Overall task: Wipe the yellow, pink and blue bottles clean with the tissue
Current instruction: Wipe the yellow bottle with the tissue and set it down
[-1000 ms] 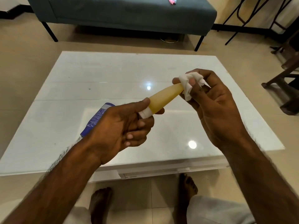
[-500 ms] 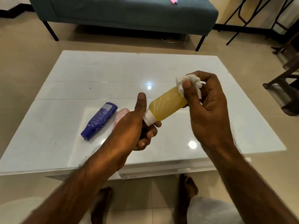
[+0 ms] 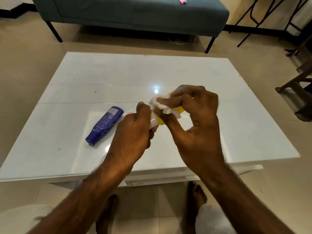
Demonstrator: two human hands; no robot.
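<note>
Both hands on the yellow bottle (image 3: 180, 110), mid-wipe above the table (image 3: 219, 98).

Our left hand (image 3: 133, 132) is clamped on its white cap end; our right hand (image 3: 194, 115) presses a crumpled tissue (image 3: 158, 103) around the body, fingers curled. The blue bottle (image 3: 105, 124) lies flat just left of us, white print too blurry to read. The pink one is hidden behind our left hand.
</note>
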